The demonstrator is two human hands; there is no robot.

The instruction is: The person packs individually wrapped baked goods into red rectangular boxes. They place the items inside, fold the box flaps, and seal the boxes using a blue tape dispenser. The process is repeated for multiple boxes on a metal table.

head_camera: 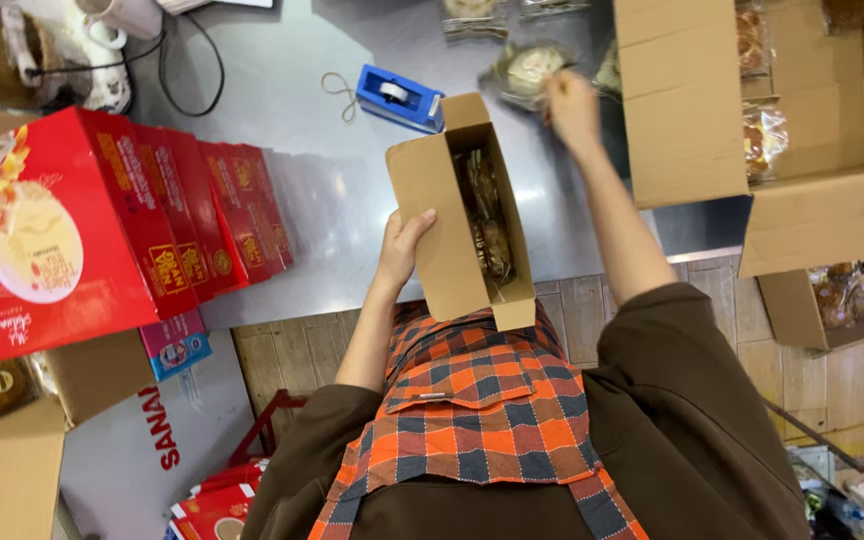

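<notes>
My left hand (404, 246) grips the side of a narrow open cardboard box (449, 225) that rests against my apron and the table edge. Wrapped round pastries (489, 230) lie stacked inside it. My right hand (569, 106) reaches out over the grey metal table (322, 180) and closes on a clear-wrapped round pastry (528, 70) lying there.
A row of red gift boxes (127, 215) stands at the left. A blue tape dispenser (399, 97) sits behind the narrow box. Large open cartons (802, 200) with more wrapped pastries fill the right. Further wrapped pastries (472, 12) lie at the table's far edge.
</notes>
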